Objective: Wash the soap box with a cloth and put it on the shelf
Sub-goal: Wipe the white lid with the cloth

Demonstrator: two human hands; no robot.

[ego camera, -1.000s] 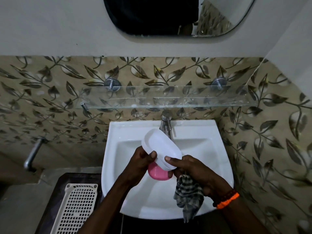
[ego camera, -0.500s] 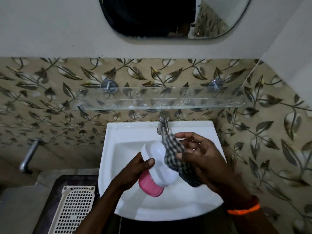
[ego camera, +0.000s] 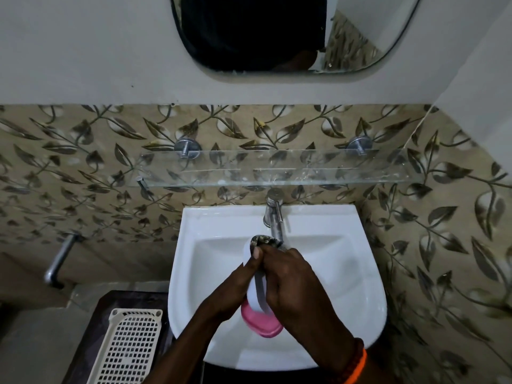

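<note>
The soap box [ego camera: 256, 297], a white oval shell with a pink half [ego camera: 261, 324] showing at its lower end, is held upright on edge over the white sink [ego camera: 357, 275], in the lower middle of the frame. The left hand [ego camera: 235, 286] grips it from the left, fingers wrapped around its side and the thumb lying up along the white face. The right hand [ego camera: 288, 278] closes over it from the right, fingers curled and pressed together, pinning a checked cloth [ego camera: 263, 241] against the box; only a small bunch of cloth shows, poking out above the knuckles at the box's upper end. An orange band [ego camera: 357, 370] sits on the right wrist.

Just above the cloth stands the metal tap [ego camera: 273, 214], at the back rim of the sink. Higher up, a clear glass shelf [ego camera: 277, 167] runs across the leaf-patterned tiles [ego camera: 83, 151], and a mirror [ego camera: 360, 37] hangs at the top of the frame. At the lower left a cream perforated basket [ego camera: 127, 347] lies on a dark counter [ego camera: 110, 300], with a metal pipe [ego camera: 59, 259] on the wall to its upper left.
</note>
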